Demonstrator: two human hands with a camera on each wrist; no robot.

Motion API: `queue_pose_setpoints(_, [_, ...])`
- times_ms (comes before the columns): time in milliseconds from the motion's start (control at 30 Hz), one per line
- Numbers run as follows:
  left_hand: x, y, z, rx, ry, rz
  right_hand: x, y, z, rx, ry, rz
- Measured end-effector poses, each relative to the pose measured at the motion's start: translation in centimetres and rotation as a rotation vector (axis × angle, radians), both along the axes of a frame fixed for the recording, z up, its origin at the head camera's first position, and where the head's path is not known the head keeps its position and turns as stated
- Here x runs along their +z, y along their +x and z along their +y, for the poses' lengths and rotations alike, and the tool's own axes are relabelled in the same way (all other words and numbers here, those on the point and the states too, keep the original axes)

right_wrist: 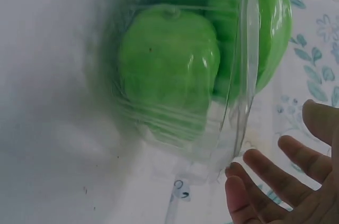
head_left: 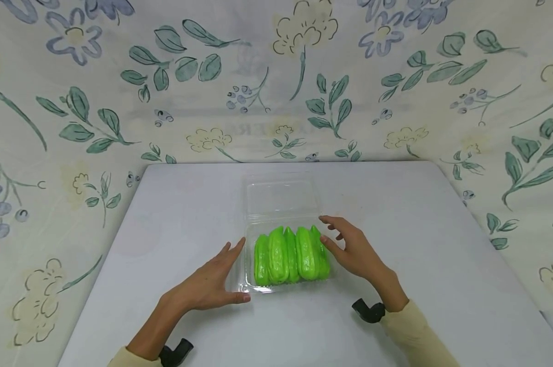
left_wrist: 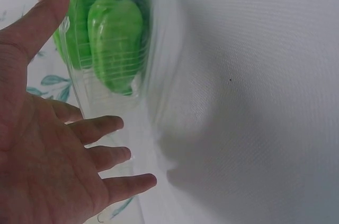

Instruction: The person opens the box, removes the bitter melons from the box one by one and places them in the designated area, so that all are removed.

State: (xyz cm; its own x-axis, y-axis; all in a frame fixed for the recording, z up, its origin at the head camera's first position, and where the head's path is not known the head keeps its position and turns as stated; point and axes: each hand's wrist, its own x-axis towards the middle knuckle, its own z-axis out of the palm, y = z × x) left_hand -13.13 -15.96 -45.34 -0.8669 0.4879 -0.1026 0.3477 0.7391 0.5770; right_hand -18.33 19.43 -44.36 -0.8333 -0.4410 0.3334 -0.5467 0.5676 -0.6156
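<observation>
Several bright green peppers (head_left: 307,255) lie side by side, lengthwise, in a clear plastic clamshell container (head_left: 264,289). Its see-through lid (head_left: 282,198) is folded back flat on the far side. At the container's left edge my left hand (head_left: 207,283) has its thumb and fingers spread, thumb by the near corner. My right hand (head_left: 356,250) is at the opposite side, fingers extended near the far right corner and thumb beside the rightmost pepper. Through the ribbed side wall one pepper (left_wrist: 115,41) shows in the left wrist view, and another pepper (right_wrist: 169,65) in the right wrist view.
The container stands on a white table (head_left: 180,204) whose far edge meets a hanging cloth (head_left: 258,117) printed with flowers and leaves. Black wrist-worn devices (head_left: 368,311) sit below both wrists, by the sleeves (head_left: 416,331).
</observation>
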Motion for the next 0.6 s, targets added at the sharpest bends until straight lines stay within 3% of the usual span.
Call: queue_pose_setpoints(600, [-0.2,0.3,0.1,0.018,-0.009,0.011,-0.7,2.1,-1.8,0.04,0.066,-0.081])
